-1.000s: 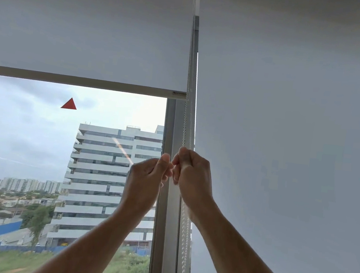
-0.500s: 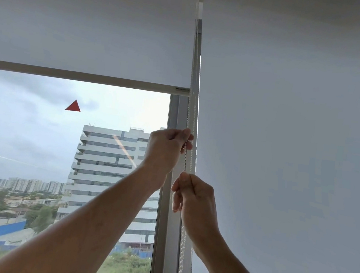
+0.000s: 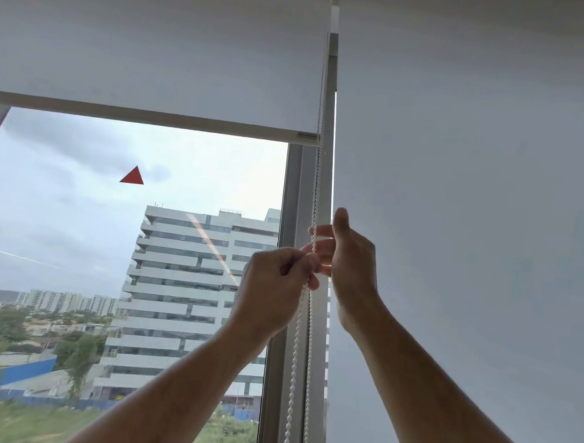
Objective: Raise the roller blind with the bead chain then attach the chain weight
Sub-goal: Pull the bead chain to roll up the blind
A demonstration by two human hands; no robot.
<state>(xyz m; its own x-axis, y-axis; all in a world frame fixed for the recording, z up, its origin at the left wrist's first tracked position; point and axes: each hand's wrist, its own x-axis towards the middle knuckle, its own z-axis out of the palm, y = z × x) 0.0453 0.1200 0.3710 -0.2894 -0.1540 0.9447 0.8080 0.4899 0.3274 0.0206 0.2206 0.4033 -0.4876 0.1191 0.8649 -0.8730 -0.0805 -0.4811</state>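
Observation:
The white roller blind [image 3: 151,41] on the left window is partly raised, its bottom bar [image 3: 142,116] crossing the glass about a third of the way down. A white bead chain [image 3: 317,187] hangs beside the grey window frame, its two strands running down past the bottom edge. My left hand [image 3: 272,288] is closed around the chain. My right hand [image 3: 349,260] sits just above and to the right, with its fingers curled partly round the chain and its thumb up. No chain weight is in view.
A second white blind [image 3: 481,243] is fully lowered on the right. A grey vertical window frame [image 3: 276,365] stands between the two. A red triangle sticker [image 3: 132,176] is on the glass. Buildings and trees lie outside.
My left hand has come down the chain while my right hand has gone up past it. The blind's bottom bar has risen a little against the red sticker.

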